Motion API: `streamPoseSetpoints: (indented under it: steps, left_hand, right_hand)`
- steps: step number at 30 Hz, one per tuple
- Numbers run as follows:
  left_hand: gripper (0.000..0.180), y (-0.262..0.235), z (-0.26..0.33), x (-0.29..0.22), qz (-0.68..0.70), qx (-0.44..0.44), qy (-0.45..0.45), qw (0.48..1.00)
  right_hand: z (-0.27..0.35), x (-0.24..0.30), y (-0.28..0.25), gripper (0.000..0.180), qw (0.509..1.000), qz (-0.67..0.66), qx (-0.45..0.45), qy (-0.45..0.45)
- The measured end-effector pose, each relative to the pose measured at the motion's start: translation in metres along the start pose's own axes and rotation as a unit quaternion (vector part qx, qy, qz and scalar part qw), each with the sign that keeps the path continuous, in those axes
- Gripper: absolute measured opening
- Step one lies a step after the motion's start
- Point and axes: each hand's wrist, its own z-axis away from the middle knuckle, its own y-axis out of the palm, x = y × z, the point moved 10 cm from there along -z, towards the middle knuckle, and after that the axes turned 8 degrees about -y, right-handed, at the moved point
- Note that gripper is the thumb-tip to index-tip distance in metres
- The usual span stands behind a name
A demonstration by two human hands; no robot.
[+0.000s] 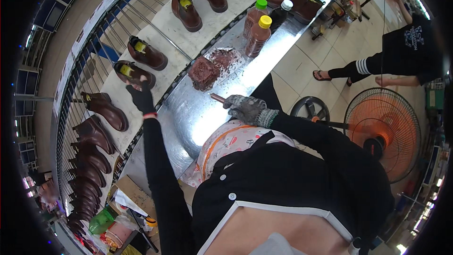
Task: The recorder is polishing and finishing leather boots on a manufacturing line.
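Boots in brown leather ride a long white conveyor [165, 73] beside a shiny metal table [198, 113]. On the table stand three capped bottles [258, 30] and a dark brown block [204, 72]. A person's gloved left hand [140, 98] closes on one brown boot [133, 74] on the conveyor; the gloved right hand [247, 108], over the table, grips a small brown-tipped tool [217, 97].

Bright overhead light; glare on steel table [222, 113]; fisheye-bent, dark edges.
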Motion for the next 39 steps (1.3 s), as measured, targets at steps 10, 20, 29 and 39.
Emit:
streamPoseSetpoints:
  steps: [10, 20, 29, 39]
  left_hand:
    - [0.092, 0.061, 0.206, -0.002, -0.304, 0.097, 0.110, 0.941]
    - [0.087, 0.068, 0.207, -0.004, -0.358, 0.095, 0.147, 0.917]
    - [0.086, 0.069, 0.206, 0.000, -0.366, 0.085, 0.143, 0.916]
    - [0.086, 0.066, 0.206, 0.001, -0.352, 0.094, 0.154, 0.918]
  right_hand:
    - [-0.044, 0.035, -0.036, 0.036, 0.991, 0.112, 0.065, 0.036]
    - [0.102, -0.135, -0.327, 0.041, 0.712, -0.097, -0.693, 0.047]
    - [0.109, -0.276, -0.434, 0.082, 0.780, 0.084, -0.498, 0.368]
    - [0.125, -0.205, -0.371, 0.082, 0.720, 0.160, -0.617, 0.274]
